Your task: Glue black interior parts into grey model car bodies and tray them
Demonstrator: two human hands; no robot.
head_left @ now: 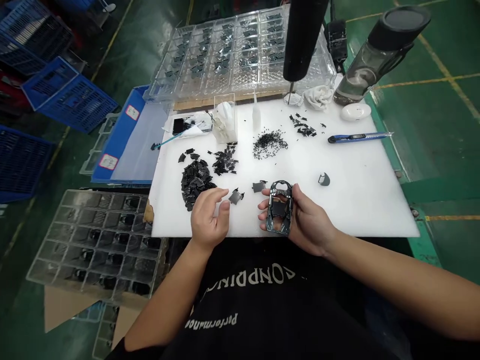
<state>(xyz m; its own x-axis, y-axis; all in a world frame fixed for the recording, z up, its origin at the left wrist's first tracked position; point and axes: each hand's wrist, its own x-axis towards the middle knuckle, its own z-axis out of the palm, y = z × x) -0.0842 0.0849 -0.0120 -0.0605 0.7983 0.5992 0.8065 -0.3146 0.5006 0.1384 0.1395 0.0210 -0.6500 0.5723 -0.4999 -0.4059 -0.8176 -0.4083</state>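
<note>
My right hand (313,222) holds a dark, glossy toy car body (279,207), with fingers under it and the thumb along its right side. The car body has openings through which skin shows. My left hand (210,217) is loosely curved over the front of the white work board (360,210), thumb apart from the fingers, and nothing shows in it. Just right of its fingertips lies a small dark flat part (236,196). A similar part (258,186) rests beside the car body. Left of these spreads a pile of black pieces (195,182).
A power screwdriver (302,45) hangs over the back of the board. Tiny black screws (269,144) lie mid-board. A blue utility knife (358,137), a curved dark part (324,179) and a water bottle (369,65) are at right. Clear compartment trays (240,82) stand behind.
</note>
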